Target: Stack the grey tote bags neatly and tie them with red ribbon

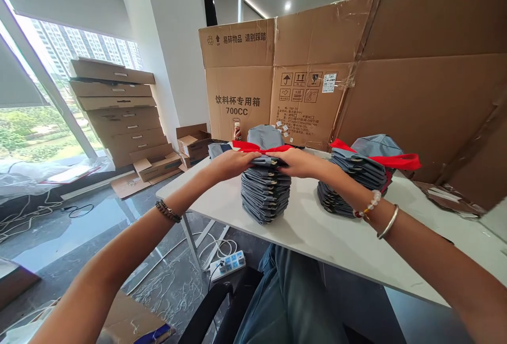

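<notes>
A tall stack of folded grey fabric pieces stands on the white table in front of me. My left hand lies across the left side of the topmost grey fabric piece, its fingers over the edge. From the right, my right hand grips the same piece, fingertips on top and thumb low at its edge. A red strap runs over the top, and a rounded grey part rises behind it. What exactly these pieces are, I cannot tell.
A second grey stack with a red strap stands right on the white table. Large cardboard walls off the back. Flat boxes are piled by the window. A power strip and cables lie below.
</notes>
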`<state>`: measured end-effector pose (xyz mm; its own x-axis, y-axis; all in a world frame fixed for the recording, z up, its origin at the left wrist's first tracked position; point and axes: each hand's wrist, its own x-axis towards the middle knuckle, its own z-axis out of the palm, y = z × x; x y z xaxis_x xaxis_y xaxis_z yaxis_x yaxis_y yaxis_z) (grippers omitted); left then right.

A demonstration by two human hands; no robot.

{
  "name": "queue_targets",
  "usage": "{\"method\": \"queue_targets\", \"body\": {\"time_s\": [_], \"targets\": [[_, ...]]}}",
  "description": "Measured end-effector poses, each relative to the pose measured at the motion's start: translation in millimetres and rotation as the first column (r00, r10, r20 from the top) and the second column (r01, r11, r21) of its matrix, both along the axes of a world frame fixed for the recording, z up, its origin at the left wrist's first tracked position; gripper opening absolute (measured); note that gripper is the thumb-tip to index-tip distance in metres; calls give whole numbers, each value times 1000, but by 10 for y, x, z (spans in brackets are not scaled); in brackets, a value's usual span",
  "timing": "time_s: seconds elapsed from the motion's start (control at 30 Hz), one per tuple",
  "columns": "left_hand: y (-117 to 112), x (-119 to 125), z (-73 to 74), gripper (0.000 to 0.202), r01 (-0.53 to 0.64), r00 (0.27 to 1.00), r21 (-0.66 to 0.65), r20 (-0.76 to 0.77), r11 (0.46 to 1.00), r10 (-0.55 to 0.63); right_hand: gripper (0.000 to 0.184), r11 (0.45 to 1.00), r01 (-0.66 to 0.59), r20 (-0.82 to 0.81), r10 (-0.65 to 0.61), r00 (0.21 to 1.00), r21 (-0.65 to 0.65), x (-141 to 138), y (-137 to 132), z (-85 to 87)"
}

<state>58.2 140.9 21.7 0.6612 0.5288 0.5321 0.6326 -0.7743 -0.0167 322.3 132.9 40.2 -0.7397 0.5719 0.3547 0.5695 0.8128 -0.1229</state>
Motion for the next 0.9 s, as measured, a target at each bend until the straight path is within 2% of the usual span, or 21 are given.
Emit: {"method": "queue_targets", "body": {"time_s": [0.07,0.13,0.27,0.37,0.47,0.53,0.67,0.7,0.83,0.9], "targets": [[0,23,-40,36,-28,1000,7,7,1000,28,44,1000,5,-3,-5,1000,6,-27,-2,-6],[-68,64,-111,36,-12,997,35,83,999,9,41,999,22,-26,-21,999,28,-31,-6,-20],[-391,203,-354,33,-7,961,248,270,969,-62,50,998,14,-12,-13,1000,57,2,-4,-1],[-614,334,-531,27,-16,977,356,205,934,-61,45,1000,7,-1,-7,1000,24,10,-3,67],[-695,457,-586,33,-100,983,362,179,927,36,34,998,60,57,-59,997,-3,-14,3,143],[-693,521,-568,42,-129,978,350,200,928,61,34,997,81,81,-81,993,-2,-38,18,180],[-668,598,-542,54,-147,973,325,216,934,78,69,999,20,-20,-21,1000,-34,-102,59,196],[-665,610,-552,55,-145,973,322,218,936,76,71,999,5,-35,-7,999,-45,-121,65,184],[-656,653,-652,57,-134,953,279,298,951,47,49,999,-7,7,7,1000,-41,-208,56,60],[-649,674,-710,52,-124,941,259,338,958,30,39,999,32,-97,-28,995,40,-252,39,-19]]}}
